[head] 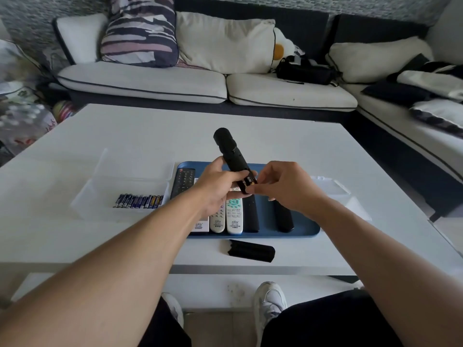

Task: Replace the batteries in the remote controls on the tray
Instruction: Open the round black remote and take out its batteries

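Above the blue tray [304,230], my left hand [215,190] grips a long black remote [231,156], fingers and thumb curled round its near half, the far end tilted up and away toward the sofa [155,81]. Its battery bay faces me, open, and I can see gold-and-black batteries [250,182] seated in the near end. My right hand [285,189] is right there at that end — fingertips pinched together on the batteries, touching the remote's lower edge.

On the tray below, more remotes lie side by side: a dark keypad remote [182,182] at the far left, a white one [200,225] mostly hidden under my left wrist, two white remotes with coloured buttons [234,216], then a slim black one [251,216] and another black one [284,217] on the right.

Just near of the tray, on the white table [125,136], lies the black battery cover [248,251], apart from everything else. To the left of the tray sits a clear plastic bin [95,191] holding a row of blue batteries [139,201] — packed close, lying flat. Another clear container [333,186] shows at the right, partly behind my right hand.
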### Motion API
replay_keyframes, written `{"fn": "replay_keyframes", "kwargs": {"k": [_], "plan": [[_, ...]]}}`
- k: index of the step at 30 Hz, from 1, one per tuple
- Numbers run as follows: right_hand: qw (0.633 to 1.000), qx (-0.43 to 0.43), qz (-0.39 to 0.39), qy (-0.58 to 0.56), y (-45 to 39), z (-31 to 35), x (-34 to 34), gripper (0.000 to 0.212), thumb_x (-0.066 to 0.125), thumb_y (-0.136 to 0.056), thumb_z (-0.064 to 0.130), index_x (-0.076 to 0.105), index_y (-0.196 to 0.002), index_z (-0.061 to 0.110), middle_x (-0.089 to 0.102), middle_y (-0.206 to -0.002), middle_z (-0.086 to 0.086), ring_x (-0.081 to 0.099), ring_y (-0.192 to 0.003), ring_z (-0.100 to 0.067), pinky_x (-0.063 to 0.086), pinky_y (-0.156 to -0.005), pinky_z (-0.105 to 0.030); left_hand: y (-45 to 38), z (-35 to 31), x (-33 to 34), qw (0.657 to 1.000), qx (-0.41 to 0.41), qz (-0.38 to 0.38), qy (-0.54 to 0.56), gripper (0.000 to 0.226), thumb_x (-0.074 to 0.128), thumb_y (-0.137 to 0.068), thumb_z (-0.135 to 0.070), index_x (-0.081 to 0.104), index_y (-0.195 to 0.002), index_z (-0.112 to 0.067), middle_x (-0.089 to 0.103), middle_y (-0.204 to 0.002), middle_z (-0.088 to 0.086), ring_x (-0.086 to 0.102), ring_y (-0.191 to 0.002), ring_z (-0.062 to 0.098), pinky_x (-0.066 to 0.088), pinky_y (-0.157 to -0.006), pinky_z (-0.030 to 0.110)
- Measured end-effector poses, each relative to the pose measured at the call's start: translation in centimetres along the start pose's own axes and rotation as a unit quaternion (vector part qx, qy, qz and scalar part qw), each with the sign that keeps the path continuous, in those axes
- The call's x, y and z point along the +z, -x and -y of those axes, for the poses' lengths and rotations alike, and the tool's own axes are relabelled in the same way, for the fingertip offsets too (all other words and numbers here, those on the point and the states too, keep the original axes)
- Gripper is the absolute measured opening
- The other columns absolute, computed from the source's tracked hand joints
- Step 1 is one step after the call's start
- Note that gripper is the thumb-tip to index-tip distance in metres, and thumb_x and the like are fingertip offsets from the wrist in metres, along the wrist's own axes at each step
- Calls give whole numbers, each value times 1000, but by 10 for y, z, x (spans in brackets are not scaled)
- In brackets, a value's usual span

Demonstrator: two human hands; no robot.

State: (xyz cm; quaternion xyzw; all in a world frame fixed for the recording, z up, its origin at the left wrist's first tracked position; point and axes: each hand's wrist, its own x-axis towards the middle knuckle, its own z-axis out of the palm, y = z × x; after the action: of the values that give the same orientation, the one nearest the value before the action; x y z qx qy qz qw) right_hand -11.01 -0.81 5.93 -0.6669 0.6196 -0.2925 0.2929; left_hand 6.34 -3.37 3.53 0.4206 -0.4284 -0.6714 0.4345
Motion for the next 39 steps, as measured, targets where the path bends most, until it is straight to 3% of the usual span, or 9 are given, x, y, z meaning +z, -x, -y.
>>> {"fn": "replay_keyframes", "kwargs": {"k": [4,12,16,19,21,23,27,33,39], "plan": [[991,43,70,-109,5,0,-2,37,90,-71,32,60,-81,12,75,-74,2,68,-65,-7,56,-70,-29,3,-4,-7,998,-29,61,-1,37,60,-99,-4,51,-133,-13,76,-107,17,76,-92,30,63,-77,40],[977,114,103,-147,4,-3,3,39,91,-69,26,55,-80,15,69,-67,12,65,-68,-8,45,-66,-30,2,-2,-10,993,-31,102,-45,43,61,-97,-2,51,-136,-17,74,-112,19,74,-97,33,62,-85,45],[994,77,67,-48,7,-2,7,35,86,-76,40,65,-82,12,74,-73,5,63,-58,-2,51,-61,-23,0,8,-10,996,-28,45,-67,39,62,-97,-2,52,-133,-16,76,-110,16,75,-98,30,62,-85,45],[988,84,120,47,11,-5,9,32,75,-84,49,67,-82,18,73,-75,-2,64,-57,-11,55,-63,-26,-6,14,-17,996,-27,-36,-79,39,62,-97,-3,51,-132,-15,78,-103,9,75,-99,24,63,-78,41],[958,71,219,172,15,-10,12,26,74,-84,50,71,-83,24,75,-80,1,67,-60,-11,53,-66,-25,-9,15,-24,994,-38,-81,-67,33,62,-97,-2,54,-128,-11,79,-98,7,76,-95,21,62,-70,38],[917,41,290,272,23,-15,19,29,77,-82,49,76,-96,25,72,-88,11,69,-73,-10,48,-70,-25,-10,16,-30,992,-49,-96,-64,28,61,-97,-2,56,-124,-8,79,-95,8,77,-91,21,62,-66,36],[880,3,259,398,31,-20,28,55,77,-71,66,70,-114,32,67,-114,12,63,-98,-14,47,-76,-31,-10,17,-34,990,-58,-97,-82,24,62,-96,-2,57,-119,-6,78,-99,10,76,-94,25,61,-65,36],[836,-37,257,483,42,-24,48,61,72,-71,71,68,-112,26,72,-95,8,65,-84,-13,53,-72,-30,-12,17,-27,993,-65,-94,-31,17,64,-94,3,56,-110,2,78,-88,13,77,-86,28,64,-68,39],[828,-68,216,513,48,-21,60,46,74,-80,58,66,-103,18,57,-74,3,58,-72,-17,51,-69,-31,-12,16,-24,993,-50,-104,-13,19,68,-91,4,58,-107,5,71,-107,25,75,-90,33,65,-71,40]]}}
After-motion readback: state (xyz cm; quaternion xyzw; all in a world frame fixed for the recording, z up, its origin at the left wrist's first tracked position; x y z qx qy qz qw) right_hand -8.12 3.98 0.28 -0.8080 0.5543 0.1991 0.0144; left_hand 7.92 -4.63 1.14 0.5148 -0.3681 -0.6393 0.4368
